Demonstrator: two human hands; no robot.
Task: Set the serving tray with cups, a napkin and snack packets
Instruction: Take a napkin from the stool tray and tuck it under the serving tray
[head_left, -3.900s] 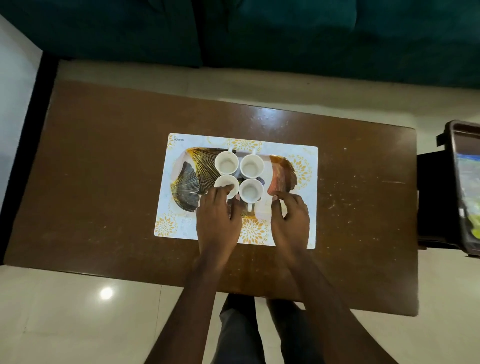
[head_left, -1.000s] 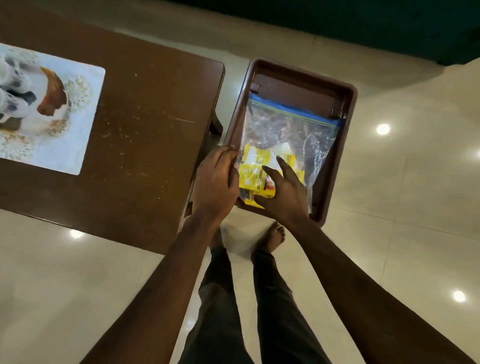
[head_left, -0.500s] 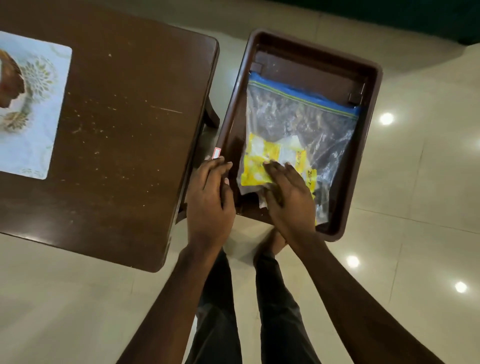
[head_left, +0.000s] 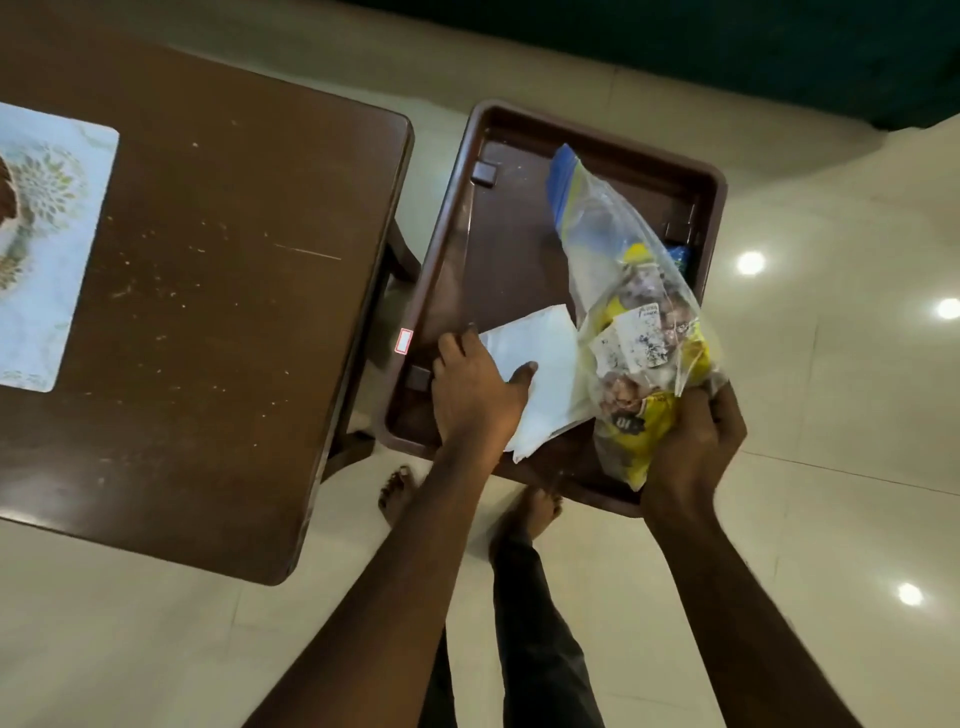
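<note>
From the head camera, the right hand (head_left: 693, 441) grips the clear zip-top plastic bag of snack packets (head_left: 631, 332), lifted over the dark brown plastic tray (head_left: 452, 239); the left hand (head_left: 475, 395) lies flat, fingers spread, on the white folded napkin (head_left: 545, 364). Best keep the napkin pinned while drawing the bag clear.

White folded napkin (head_left: 540, 364) flat in brown tray (head_left: 452, 249), beside packet-filled clear bag (head_left: 623, 291).

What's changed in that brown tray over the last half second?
The right hand has gripped the clear zip bag of yellow snack packets by its near end and tipped it up off the brown plastic tray, uncovering a white napkin, which the left hand now presses. Tray and wooden table unmoved.
</note>
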